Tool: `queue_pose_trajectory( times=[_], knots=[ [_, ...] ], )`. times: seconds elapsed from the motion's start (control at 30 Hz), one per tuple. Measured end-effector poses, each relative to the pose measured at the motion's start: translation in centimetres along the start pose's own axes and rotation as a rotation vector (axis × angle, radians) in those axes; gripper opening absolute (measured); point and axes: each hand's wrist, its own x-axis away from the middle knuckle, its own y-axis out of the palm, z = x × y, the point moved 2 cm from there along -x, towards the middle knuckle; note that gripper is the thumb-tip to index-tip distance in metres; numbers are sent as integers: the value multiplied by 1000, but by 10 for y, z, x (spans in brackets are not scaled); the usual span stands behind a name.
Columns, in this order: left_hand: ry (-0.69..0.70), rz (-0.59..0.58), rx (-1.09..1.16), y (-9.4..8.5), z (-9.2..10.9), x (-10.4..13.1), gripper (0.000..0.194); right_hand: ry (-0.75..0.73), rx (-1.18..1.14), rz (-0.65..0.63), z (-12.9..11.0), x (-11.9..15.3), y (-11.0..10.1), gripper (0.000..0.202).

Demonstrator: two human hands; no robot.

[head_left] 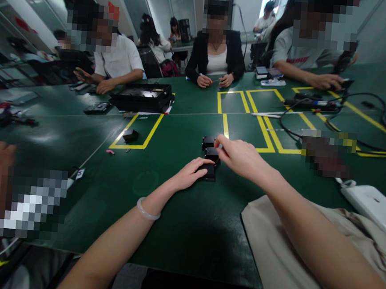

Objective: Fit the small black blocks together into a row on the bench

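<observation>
Three small black boxes stand in a row on the green table: a far box, a middle box and a near box. My left hand grips the near box, its fingers over the top and the thumb along the closer side. Just right of the middle box, my right hand is closed in a pinch, fingertips pointing down. Whatever lies between those fingertips is too small or hidden to make out.
Yellow tape marks areas on the table. A small black block and a black tray lie left. Beige cloth, a white power bank and black cables lie right. Co-workers sit opposite; another person's hand shows at left.
</observation>
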Motion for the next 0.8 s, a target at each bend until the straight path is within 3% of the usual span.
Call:
queue_pose_trajectory(
  times=[0.17,0.8],
  knots=[
    [-5,3,-5,0,0,0,37,48,47,-6,3,-2,1,31],
    [-17,-2,4,0,2,0,38,12,9,13,4,0,1,26]
  ],
)
